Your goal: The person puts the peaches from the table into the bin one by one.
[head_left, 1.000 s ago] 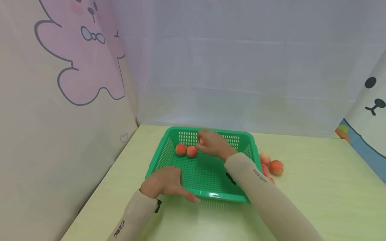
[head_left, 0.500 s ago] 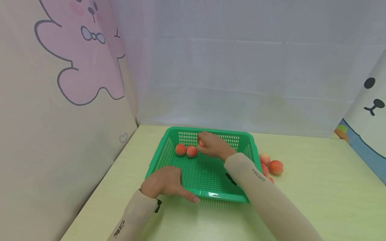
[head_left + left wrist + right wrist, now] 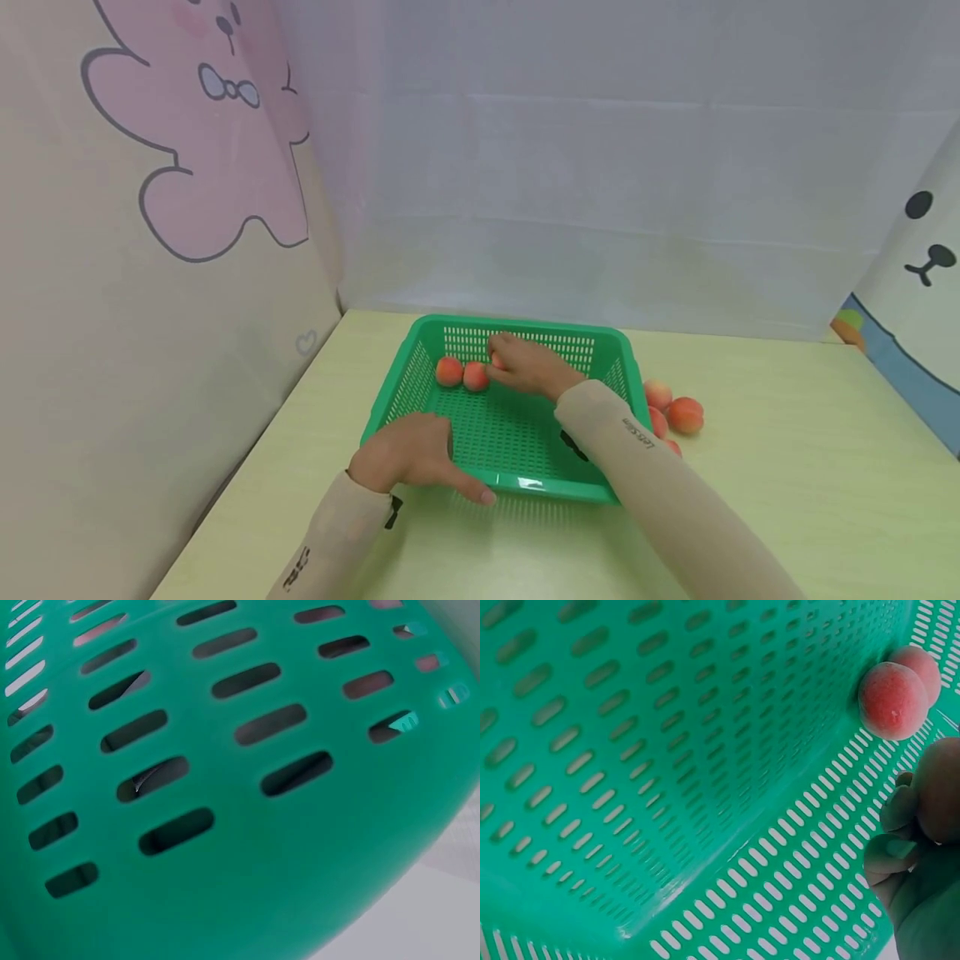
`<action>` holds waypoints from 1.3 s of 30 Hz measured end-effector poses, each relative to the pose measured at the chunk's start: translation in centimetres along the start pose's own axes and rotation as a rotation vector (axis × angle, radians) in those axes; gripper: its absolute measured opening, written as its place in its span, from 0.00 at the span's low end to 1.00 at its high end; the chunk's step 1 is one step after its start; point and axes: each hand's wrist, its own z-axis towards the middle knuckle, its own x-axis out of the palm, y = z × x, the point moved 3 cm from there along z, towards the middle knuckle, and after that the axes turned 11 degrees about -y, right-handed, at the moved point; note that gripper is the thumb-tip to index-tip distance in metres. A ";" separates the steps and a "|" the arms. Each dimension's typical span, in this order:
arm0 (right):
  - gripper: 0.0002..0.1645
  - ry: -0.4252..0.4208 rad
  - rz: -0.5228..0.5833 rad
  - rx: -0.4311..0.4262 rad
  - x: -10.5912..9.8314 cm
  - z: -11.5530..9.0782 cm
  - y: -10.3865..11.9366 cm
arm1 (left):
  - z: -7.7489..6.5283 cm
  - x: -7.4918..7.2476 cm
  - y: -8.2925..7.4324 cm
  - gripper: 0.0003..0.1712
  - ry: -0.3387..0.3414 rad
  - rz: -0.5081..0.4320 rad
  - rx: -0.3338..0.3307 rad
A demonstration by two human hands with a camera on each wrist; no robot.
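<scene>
My right hand (image 3: 531,365) holds a red-orange peach (image 3: 497,361) inside the green plastic basket (image 3: 558,487), near its back wall. In the right wrist view, the fingers (image 3: 898,855) curl against the held peach (image 3: 939,791) at the right edge. Two more peaches lie touching in the basket's back left: an outer peach (image 3: 449,372) and an inner peach (image 3: 476,376), the latter close beside the right hand. My left hand (image 3: 408,450) grips the basket's front left corner, thumb stretched along the front rim; its other fingertips are hidden. Slotted basket wall (image 3: 247,810) fills the left wrist view.
Several peaches (image 3: 686,415) lie on the pale wooden table (image 3: 787,450) just right of the basket, partly hidden by its rim and the right sleeve (image 3: 637,450). A patterned sheet (image 3: 210,167) hangs at the left, and a plain pale sheet (image 3: 592,167) stands behind.
The right hand has sunk slightly, and a little to the left, with the peach in its grip. The left hand, the basket and the other peaches stay where they were.
</scene>
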 end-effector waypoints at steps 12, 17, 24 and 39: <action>0.18 0.109 -0.053 0.026 0.6 -0.1 0.0 | 0.1 0.0 0.1 0.44 0.000 0.015 -0.002; 0.22 0.173 -0.043 0.080 0.8 -0.2 -0.2 | 0.1 -0.1 0.1 0.44 -0.002 0.012 0.008; 0.23 0.201 -0.037 0.101 0.8 -0.4 -0.3 | 0.2 0.0 0.1 0.44 0.001 0.012 0.005; 0.21 0.239 -0.001 0.124 1.0 -0.5 -0.3 | 0.1 0.0 0.2 0.44 -0.001 0.005 0.009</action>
